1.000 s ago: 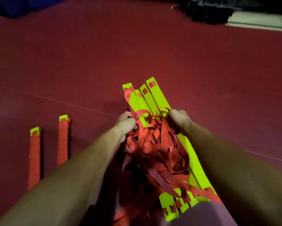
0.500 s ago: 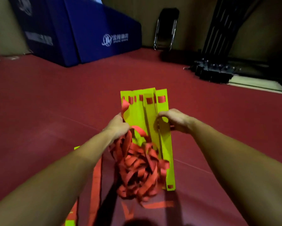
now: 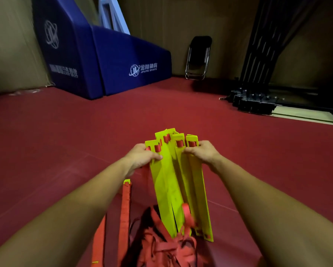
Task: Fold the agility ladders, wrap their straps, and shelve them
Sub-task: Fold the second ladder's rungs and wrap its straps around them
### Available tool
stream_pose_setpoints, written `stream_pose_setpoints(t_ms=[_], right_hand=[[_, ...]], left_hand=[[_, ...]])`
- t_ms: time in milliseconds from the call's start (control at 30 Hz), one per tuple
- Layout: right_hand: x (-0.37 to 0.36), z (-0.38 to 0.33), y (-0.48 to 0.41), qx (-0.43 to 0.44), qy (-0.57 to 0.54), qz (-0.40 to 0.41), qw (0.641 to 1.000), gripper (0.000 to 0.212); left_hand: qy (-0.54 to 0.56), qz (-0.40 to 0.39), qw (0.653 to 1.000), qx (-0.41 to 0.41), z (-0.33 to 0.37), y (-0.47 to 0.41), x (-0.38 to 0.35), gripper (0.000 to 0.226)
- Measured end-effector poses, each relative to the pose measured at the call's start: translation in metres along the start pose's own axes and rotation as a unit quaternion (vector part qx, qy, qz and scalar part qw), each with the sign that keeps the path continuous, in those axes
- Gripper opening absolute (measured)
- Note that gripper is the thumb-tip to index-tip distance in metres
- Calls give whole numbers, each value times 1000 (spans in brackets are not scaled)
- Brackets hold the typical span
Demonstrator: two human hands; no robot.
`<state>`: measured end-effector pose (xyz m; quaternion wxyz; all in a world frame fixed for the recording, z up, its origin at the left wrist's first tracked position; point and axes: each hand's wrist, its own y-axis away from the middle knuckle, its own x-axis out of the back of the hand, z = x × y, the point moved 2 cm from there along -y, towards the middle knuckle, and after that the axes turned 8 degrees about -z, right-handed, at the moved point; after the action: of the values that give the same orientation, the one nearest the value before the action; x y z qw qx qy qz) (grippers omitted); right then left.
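Judged to be at the folding step: yellow rung stack [image 3: 173,182] gathered but not squared, held off the red floor [image 3: 65,141] and near upright, top ends fanned and stepped rather than flush. Left hand [image 3: 142,157] at the stack's upper left edge, grip closed on the outermost rung beside a red slot loop. Right hand [image 3: 204,153] at the stack's upper right edge, grip closed likewise on the outer rungs. Red straps [image 3: 167,245] hanging in a loose tangle at and below the stack's bottom end, not yet wrapped. One wrapped ladder [image 3: 126,205] lying on the floor just left of and below the stack; a second red bundle [image 3: 100,237] farther left, partly hidden by the left forearm; neither shelved. Next move, as judged: press the two grips toward each other and slide the rungs into alignment at the top ends, then free one hand to take up strap slack for winding round the stack. Risk of the fan reopening on any early loosening of either grip. Changed against half a second earlier: both hands now at the stack's top ends, then about a third of the way down; strap tangle now at the bottom end, then bunched on the stack's front face under the hands; top ends now staggered, then nearly level. Against a full second earlier: stack now near upright, then on a slant.
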<state>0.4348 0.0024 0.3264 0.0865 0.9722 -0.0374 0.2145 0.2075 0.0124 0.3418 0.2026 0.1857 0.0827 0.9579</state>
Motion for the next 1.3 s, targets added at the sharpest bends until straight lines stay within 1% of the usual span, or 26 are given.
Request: stream_pose_setpoints(t_ms=[67,133,200,233,267,300,333,367,400,433,500,533,600,633,667,700,767,867,1033,1200,1300], right_hand=[[7,1,2,-13,-51,-1,999,12],[7,-2,8,-9,-88,-31,996,5],[2,-4,13,3,-110,-67,992,5],[-1,-5,15,11,-111,-77,991,4],[-4,-7,15,21,-111,-79,990,7],[-6,-10,15,30,-113,-77,990,10],[-8,-14,16,41,-114,-76,990,11],[-9,-19,16,52,-120,-78,988,12],[-11,-24,17,62,-127,-90,986,11],[-13,-29,19,68,-127,-108,984,9],[-21,-36,24,74,-94,-154,981,6],[-26,-37,25,75,-75,-173,979,7],[-31,-40,29,71,-47,-197,977,7],[-32,-42,31,70,-35,-203,976,11],[-31,-44,33,67,-26,-209,975,19],[-30,-44,33,60,-31,-216,974,27],[-28,-45,35,48,-81,-238,967,35],[-28,-45,38,56,-110,-252,960,30],[-27,-49,45,70,-71,-231,968,28],[-24,-51,44,49,-51,-212,975,25],[-24,-53,47,41,-54,-231,971,24]], left_hand=[[-13,-2,1000,-5,3,5,4,11],[-28,4,999,-16,7,6,9,17],[-54,34,998,-19,11,4,15,39],[-93,66,993,-18,14,3,19,51],[-157,115,981,-19,17,4,22,60],[-226,169,959,-27,20,10,23,64],[-284,218,932,-51,26,20,20,62],[-305,244,916,-88,30,25,15,56],[-297,234,917,-127,33,27,11,49],[-259,191,935,-150,33,27,5,47],[-142,82,977,-139,26,23,-6,51],[-103,57,985,-127,22,22,-8,44],[-31,27,991,-124,12,18,-9,19],[-9,16,993,-121,10,19,-9,16],[5,7,993,-118,8,19,-9,18],[13,-1,994,-113,6,18,-9,19],[11,-6,995,-96,5,19,-6,18],[-19,2,996,-90,4,18,-3,17],[-16,-10,995,-97,7,18,-3,25],[-15,-24,995,-98,9,21,-6,30],[-18,-23,995,-100,7,22,-7,29]])
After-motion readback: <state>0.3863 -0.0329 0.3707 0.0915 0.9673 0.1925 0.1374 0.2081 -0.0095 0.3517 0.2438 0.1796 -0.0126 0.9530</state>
